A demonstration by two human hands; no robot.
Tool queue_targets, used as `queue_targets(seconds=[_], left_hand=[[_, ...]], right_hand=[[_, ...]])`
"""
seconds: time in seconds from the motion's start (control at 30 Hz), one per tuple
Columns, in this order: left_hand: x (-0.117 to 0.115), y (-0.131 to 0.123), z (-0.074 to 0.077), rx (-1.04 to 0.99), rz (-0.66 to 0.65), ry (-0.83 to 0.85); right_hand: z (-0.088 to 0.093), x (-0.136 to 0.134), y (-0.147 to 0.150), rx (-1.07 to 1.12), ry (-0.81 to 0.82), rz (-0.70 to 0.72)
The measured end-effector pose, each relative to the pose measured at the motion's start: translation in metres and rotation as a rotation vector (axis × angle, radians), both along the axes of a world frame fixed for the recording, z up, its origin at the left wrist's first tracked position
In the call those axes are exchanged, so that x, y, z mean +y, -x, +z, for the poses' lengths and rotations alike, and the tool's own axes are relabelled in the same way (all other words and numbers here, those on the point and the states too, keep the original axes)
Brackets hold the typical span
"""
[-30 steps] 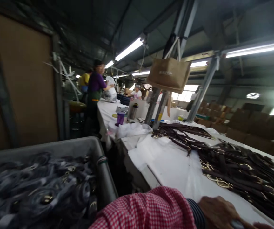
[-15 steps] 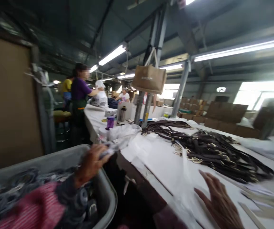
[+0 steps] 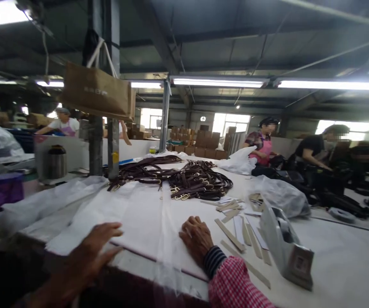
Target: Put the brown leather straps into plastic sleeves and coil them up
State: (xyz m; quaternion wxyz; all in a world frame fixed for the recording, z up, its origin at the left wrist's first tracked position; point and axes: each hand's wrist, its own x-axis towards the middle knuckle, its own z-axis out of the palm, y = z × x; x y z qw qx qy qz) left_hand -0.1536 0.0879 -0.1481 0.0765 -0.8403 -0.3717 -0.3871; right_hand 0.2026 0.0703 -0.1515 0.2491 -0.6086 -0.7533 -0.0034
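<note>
Between left hand (image 3: 90, 259) and right hand (image 3: 197, 235), white plastic sheet (image 3: 133, 218)

Head camera faces forward across table (image 3: 347, 256), close.

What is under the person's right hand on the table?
The right hand lies on thin white plastic sheets spread over the table. Anything beneath the sheets is covered.
</note>
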Motion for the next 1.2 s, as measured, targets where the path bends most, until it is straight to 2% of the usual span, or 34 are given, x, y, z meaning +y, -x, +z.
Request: queue_targets(seconds=[0.13, 0.2, 0.27, 0.37, 0.43, 0.6, 0.73, 0.83, 0.97, 1.07, 1.2], left_hand=[[0.03, -0.109, 0.004, 0.331, -0.33, 0.22], [0.05, -0.141, 0.006, 0.443, -0.355, 0.313], [0.073, -0.154, 0.002, 0.433, -0.305, 0.35], [0.099, -0.154, -0.012, 0.329, -0.259, 0.345], [0.105, -0.152, -0.017, 0.298, -0.277, 0.347], [0.098, -0.155, -0.008, 0.294, -0.284, 0.427], [0.095, -0.155, -0.007, 0.212, -0.325, 0.412], [0.096, -0.154, -0.011, 0.086, -0.395, 0.338], [0.093, -0.153, -0.007, -0.127, -0.473, 0.138], [0.088, -0.152, 0.0, -0.235, -0.52, -0.019], [0.077, -0.152, 0.004, -0.195, -0.563, -0.035]], right_hand=[[-0.004, 0.006, -0.008, 0.087, -0.001, 0.002], [-0.004, 0.017, -0.017, 0.195, 0.018, 0.013], [-0.002, 0.034, -0.031, 0.285, 0.037, 0.008], [0.007, 0.07, -0.051, 0.307, 0.024, -0.05], [0.014, 0.099, -0.06, 0.309, 0.0, -0.091], [0.031, 0.167, -0.066, 0.321, -0.077, -0.186], [0.041, 0.197, -0.065, 0.393, -0.125, -0.262], [0.039, 0.203, -0.045, 0.479, -0.091, -0.222], [0.029, 0.197, 0.002, 0.618, 0.083, -0.069], [0.023, 0.183, 0.033, 0.735, 0.18, -0.01], [0.026, 0.151, 0.051, 0.911, 0.269, 0.035]])
